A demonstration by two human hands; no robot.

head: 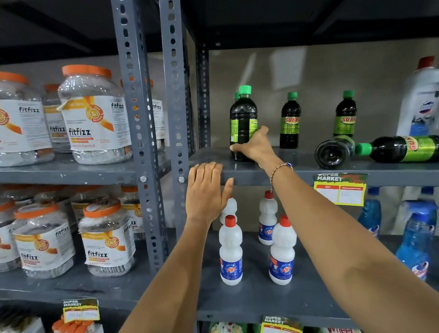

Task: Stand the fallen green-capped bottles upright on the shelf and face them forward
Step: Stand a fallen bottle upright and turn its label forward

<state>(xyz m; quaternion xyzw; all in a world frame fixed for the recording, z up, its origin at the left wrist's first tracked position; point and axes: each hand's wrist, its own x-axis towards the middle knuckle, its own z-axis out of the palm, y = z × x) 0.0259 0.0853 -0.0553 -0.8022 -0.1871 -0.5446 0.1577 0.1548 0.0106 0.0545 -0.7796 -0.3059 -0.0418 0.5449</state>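
Note:
Dark green-capped bottles stand on the grey shelf (302, 168). My right hand (254, 146) grips the base of the leftmost upright bottle (242, 114), whose label is turned sideways; another green cap shows just behind it. Two more upright bottles (290, 122) (345, 117) show their labels to the front. Two bottles lie fallen at the right: one (333, 151) with its base toward me, one (410, 148) on its side with its cap pointing left. My left hand (207, 192) rests flat on the shelf's front edge, holding nothing.
A slotted steel upright (175, 92) borders the shelf on the left. A large white red-capped bottle (423, 102) stands at the far right. White red-capped bottles (230, 252) and blue spray bottles (415, 240) fill the shelf below. Orange-lidded jars (93, 114) occupy the left rack.

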